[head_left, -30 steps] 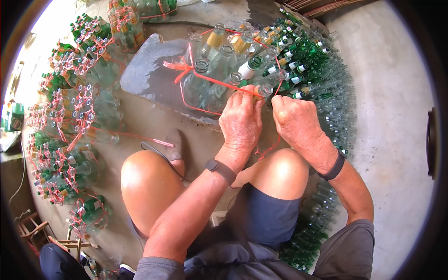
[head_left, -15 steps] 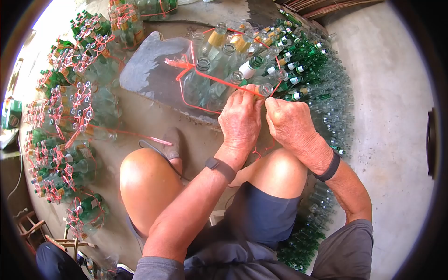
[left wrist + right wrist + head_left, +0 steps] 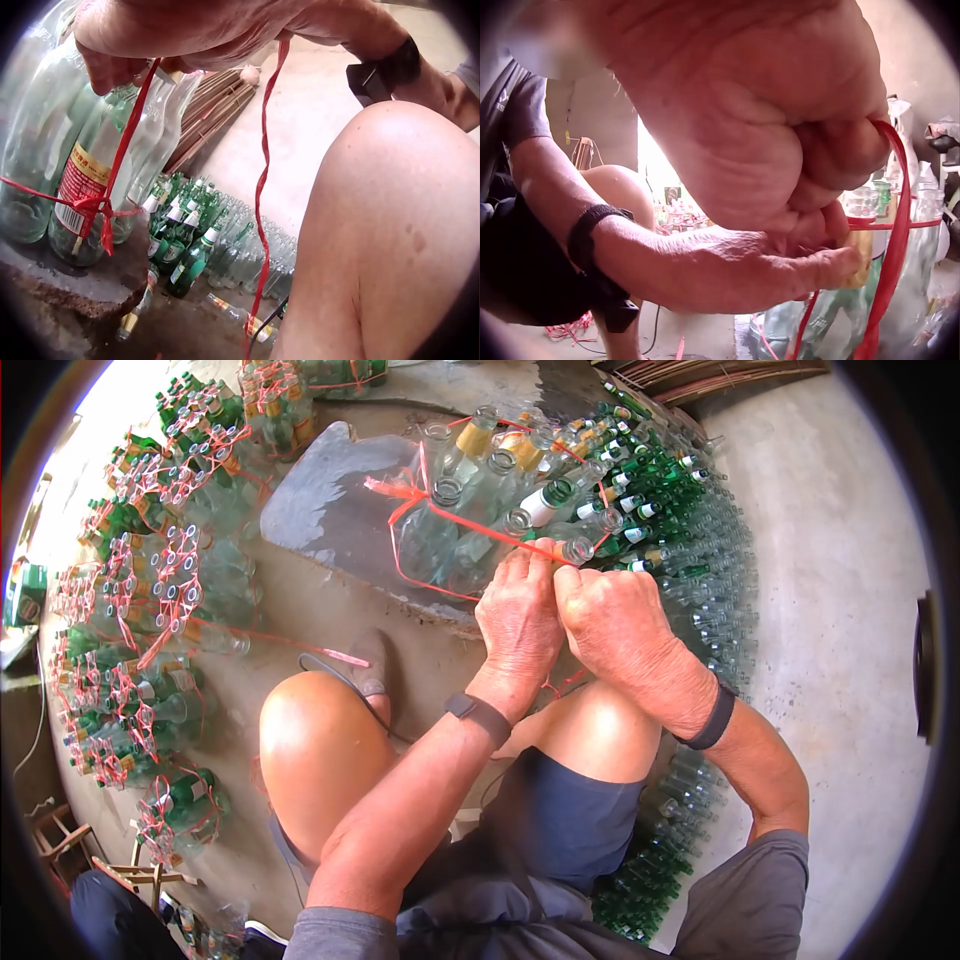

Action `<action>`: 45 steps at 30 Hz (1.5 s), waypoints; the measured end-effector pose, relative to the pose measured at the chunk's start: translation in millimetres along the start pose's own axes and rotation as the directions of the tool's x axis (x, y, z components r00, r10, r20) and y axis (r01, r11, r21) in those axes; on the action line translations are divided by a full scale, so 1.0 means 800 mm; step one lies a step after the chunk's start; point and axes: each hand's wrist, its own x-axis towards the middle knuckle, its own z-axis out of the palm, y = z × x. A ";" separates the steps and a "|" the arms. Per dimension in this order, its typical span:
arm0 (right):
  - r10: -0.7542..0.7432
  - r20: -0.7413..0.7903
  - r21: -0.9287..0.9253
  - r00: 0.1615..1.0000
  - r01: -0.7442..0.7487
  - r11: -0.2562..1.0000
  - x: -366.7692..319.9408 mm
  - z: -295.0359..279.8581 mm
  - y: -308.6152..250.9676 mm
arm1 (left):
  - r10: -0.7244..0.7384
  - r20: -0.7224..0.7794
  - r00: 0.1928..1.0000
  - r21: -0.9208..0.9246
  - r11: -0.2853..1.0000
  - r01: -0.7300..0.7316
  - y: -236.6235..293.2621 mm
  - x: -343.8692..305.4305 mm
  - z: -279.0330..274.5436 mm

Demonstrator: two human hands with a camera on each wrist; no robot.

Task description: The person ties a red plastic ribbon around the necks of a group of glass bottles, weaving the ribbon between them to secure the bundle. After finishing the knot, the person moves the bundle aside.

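A cluster of glass bottles (image 3: 430,535) stands on a grey slab (image 3: 320,510), with red ribbon (image 3: 480,528) strung around the necks. My left hand (image 3: 520,620) is at the near corner bottle, its fingertips against the neck under the ribbon. Beside it my right hand (image 3: 625,630) is curled round the ribbon, the two hands touching. In the right wrist view a red strip (image 3: 900,225) comes out of the curled fingers of the right hand (image 3: 742,127). Lower on the bottles, a knotted red band (image 3: 94,204) shows in the left wrist view.
Tied bundles of bottles (image 3: 180,580) stand along the left. Many loose green and clear bottles (image 3: 720,580) fill the floor at the right, beside a pale wall (image 3: 820,610). Small wooden stools (image 3: 150,875) are at the lower left, near another person's dark-clothed leg (image 3: 115,920).
My right hand has moved left, from just right of the corner bottle to against the left hand. The left hand has stayed nearly still at the bottle neck.
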 end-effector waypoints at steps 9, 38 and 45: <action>-0.183 0.094 0.026 0.979 0.181 0.983 0.037 -0.022 0.020 | 0.039 -0.001 0.999 0.020 0.999 -0.039 -0.002 -0.001 0.004; -0.286 0.345 0.488 0.894 0.089 0.868 0.123 -0.033 0.102 | -0.058 0.108 0.992 -0.043 0.997 0.063 0.007 0.002 -0.007; -0.241 0.309 0.528 0.920 0.045 0.848 0.121 -0.020 0.120 | -0.013 -0.004 1.000 -0.065 0.998 0.012 0.004 0.001 0.000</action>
